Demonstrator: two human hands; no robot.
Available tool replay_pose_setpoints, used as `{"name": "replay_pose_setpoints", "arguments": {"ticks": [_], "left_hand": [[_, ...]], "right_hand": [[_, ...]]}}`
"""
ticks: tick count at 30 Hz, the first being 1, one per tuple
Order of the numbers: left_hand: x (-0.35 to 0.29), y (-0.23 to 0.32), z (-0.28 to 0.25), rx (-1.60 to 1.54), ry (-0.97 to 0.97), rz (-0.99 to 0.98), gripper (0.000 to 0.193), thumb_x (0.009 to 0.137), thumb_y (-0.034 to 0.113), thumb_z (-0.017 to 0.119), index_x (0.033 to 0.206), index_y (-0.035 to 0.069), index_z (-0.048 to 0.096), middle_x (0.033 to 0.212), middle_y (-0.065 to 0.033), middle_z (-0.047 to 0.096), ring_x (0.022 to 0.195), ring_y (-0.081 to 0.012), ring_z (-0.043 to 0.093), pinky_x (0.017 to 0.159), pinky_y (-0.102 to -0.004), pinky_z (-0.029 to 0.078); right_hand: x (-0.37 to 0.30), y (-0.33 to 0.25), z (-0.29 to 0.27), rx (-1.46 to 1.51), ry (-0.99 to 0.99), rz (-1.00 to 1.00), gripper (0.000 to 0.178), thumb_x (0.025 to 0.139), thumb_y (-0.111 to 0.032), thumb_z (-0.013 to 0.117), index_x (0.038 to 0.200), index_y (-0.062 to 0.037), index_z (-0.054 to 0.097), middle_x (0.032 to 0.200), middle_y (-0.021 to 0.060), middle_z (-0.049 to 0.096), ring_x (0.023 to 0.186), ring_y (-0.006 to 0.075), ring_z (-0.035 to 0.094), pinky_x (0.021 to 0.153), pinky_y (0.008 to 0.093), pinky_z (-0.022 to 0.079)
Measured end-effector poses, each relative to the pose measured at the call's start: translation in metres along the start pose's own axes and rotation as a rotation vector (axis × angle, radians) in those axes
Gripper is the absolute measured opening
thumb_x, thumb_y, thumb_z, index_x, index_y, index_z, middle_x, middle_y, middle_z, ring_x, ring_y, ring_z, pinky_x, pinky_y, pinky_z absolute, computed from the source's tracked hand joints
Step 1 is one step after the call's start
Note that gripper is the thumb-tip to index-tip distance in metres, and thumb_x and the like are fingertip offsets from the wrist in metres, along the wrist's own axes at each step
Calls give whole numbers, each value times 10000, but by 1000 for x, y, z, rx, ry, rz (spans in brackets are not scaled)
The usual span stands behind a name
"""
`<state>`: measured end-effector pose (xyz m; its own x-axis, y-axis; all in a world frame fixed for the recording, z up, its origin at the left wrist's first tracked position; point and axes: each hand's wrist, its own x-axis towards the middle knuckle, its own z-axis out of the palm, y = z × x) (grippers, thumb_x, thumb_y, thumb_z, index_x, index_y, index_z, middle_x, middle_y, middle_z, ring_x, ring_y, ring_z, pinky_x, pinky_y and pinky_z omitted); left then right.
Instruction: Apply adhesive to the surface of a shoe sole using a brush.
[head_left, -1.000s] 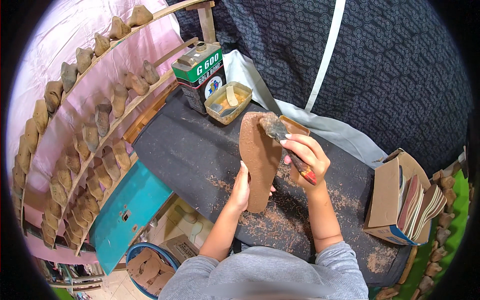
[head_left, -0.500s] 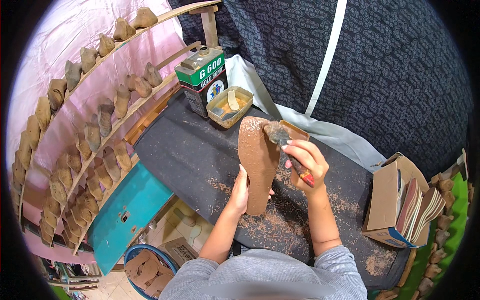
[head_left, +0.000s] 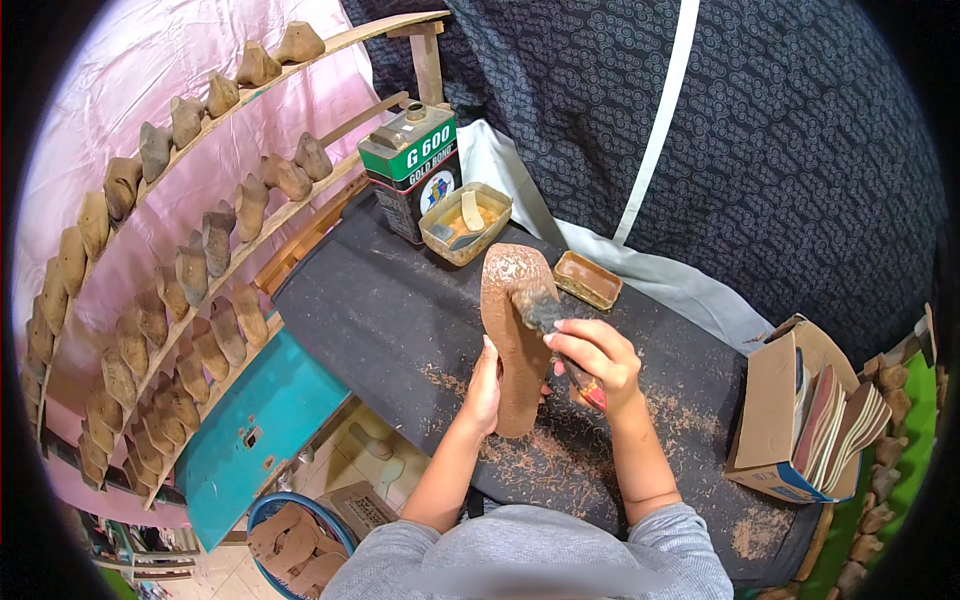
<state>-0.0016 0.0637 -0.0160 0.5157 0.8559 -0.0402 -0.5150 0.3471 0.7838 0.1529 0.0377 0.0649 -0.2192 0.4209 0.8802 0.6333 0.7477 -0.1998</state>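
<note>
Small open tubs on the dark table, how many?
2: a yellowish tub beside the green-and-black can, and a shallower tub beyond the brush in the right hand. Others could hide behind the sole.

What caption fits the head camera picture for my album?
Left hand holds a brown sole, right hand touches it with a brush, over a table strewn with shavings.

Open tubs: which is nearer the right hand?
The shallow tub beyond the right hand, right of the shoe sole; the other tub sits left, beside the metal can.
</note>
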Motion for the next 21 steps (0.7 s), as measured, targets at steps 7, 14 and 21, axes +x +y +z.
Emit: {"name": "replay_pose_setpoints", "arguments": {"ticks": [7,14,21], "left_hand": [[6,-2,-9,-15,6,51,657,945,554,157,1229,26,425,1023,-138,589,765,-225,627,668,-335,540],[7,4,-8,14,7,60,652,945,556,150,1196,33,449,980,-134,602,756,-216,625,654,-328,538],[-1,6,-4,97,20,58,654,945,553,142,1178,29,457,927,-131,603,706,-207,627,617,-314,537]], "right_hand": [[-3,-6,-2,108,-32,45,245,666,-93,709,903,-46,670,895,111,633,756,254,643,652,322,529],[-3,-6,-1,87,-81,-2,265,646,-95,714,900,-43,658,872,116,626,753,259,640,656,336,529],[-2,-11,-9,76,19,69,138,722,-105,687,842,-38,673,843,117,642,736,246,644,650,312,531]]}}
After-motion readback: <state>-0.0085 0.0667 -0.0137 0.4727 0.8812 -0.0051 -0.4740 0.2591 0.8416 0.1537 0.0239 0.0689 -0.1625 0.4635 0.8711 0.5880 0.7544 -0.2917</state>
